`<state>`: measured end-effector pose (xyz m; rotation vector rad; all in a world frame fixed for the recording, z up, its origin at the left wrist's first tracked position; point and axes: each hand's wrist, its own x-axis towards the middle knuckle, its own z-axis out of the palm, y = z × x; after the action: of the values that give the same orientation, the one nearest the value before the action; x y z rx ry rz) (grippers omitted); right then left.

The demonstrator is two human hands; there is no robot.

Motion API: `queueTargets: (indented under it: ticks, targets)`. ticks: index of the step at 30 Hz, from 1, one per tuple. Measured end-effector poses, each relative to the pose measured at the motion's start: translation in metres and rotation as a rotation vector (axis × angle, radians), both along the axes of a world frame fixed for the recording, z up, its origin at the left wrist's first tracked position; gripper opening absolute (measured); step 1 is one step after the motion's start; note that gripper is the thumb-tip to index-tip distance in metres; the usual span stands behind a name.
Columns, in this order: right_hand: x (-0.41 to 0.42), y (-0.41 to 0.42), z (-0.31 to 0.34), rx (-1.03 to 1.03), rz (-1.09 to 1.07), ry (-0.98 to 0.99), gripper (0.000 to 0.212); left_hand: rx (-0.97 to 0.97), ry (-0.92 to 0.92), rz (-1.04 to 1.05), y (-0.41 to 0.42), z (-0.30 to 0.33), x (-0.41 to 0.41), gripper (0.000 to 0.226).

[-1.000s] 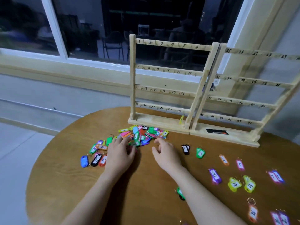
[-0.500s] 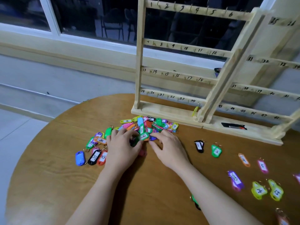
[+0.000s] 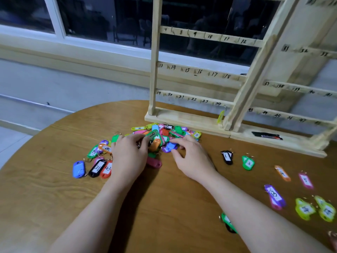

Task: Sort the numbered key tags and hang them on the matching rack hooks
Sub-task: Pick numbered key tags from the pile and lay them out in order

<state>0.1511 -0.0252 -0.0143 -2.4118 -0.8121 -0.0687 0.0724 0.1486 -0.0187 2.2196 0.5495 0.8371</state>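
Item: heap of small coloured plastic key tags w/ paper number labels & wire rings, lying on round wooden table just in front of pale wooden numbered hook rack. Left hand pinched a green tag marked 9 at heap top; right hand lay fingers spread, holding nothing, tips touching heap. Sorted tags (1, 2 etc.) lay apart to the right. Judged light, stiff, slick, prone to tangle by rings; best pinched by tag body edges, ring left free for hook
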Motion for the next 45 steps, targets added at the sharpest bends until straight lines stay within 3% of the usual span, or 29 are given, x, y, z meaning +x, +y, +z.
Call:
queueTargets:
  ticks: [6,13,21,25,29,41,45]
  targets:
    - [0.001,0.000,-0.004,0.090,-0.012,-0.037,0.004,0.003,-0.027,-0.015,-0.003,0.003,-0.003,0.018]
    - [-0.003,0.002,-0.001,0.062,0.041,-0.139,0.011,0.004,0.009,-0.011,-0.006,0.009,-0.005,0.019]
    - [0.000,0.000,-0.004,0.120,-0.019,-0.110,0.013,0.020,0.033,-0.001,-0.005,0.007,-0.003,0.018]
    - [-0.002,0.000,-0.003,0.120,-0.017,-0.128,0.002,0.017,0.042,-0.006,-0.005,0.008,-0.004,0.018]
    - [0.001,0.003,-0.004,0.065,-0.008,-0.108,0.028,0.002,0.038,-0.002,-0.006,0.008,-0.005,0.020]
    - [-0.002,0.000,-0.002,0.203,-0.023,-0.169,0.021,-0.030,0.047,-0.023,-0.009,0.014,-0.008,0.021]
    - [-0.003,-0.001,-0.001,0.228,-0.077,-0.094,0.022,-0.043,0.025,-0.069,-0.009,0.015,-0.010,0.021]
